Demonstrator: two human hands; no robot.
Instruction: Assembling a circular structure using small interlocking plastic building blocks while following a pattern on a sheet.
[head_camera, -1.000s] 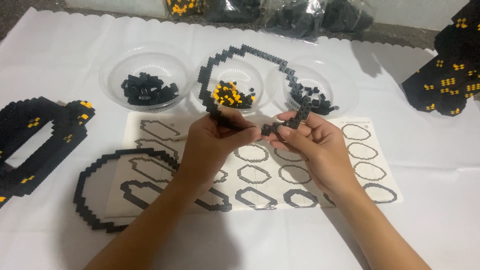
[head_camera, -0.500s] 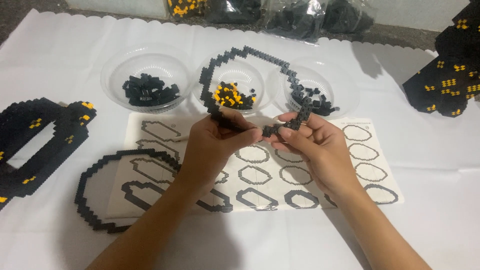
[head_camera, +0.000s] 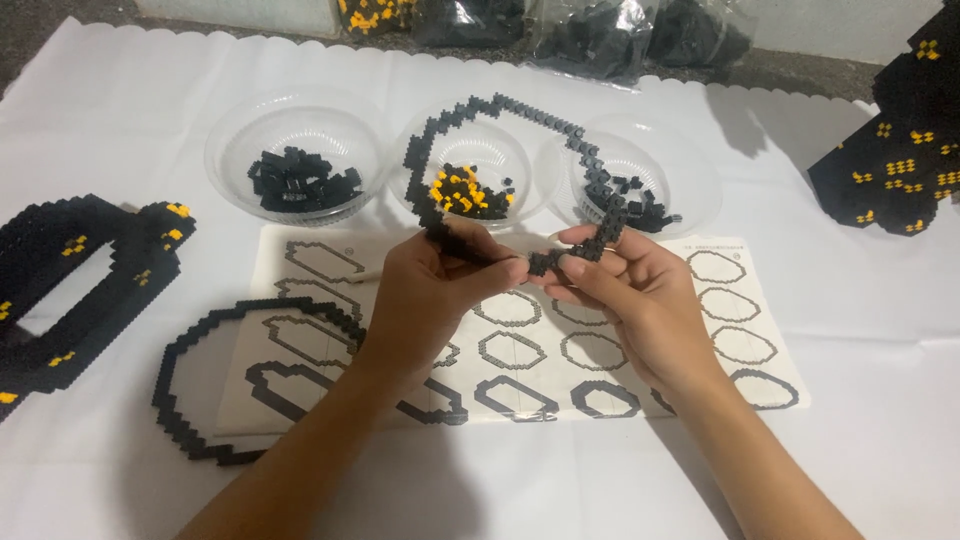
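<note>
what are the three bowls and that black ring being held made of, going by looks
The three bowls look like thin clear plastic: see-through, with glossy rims. The black ring, held between the left hand and right hand, looks like small hard plastic bricks: its edge is stepped and blocky, with a dull sheen. It is too small to be sure.
</note>
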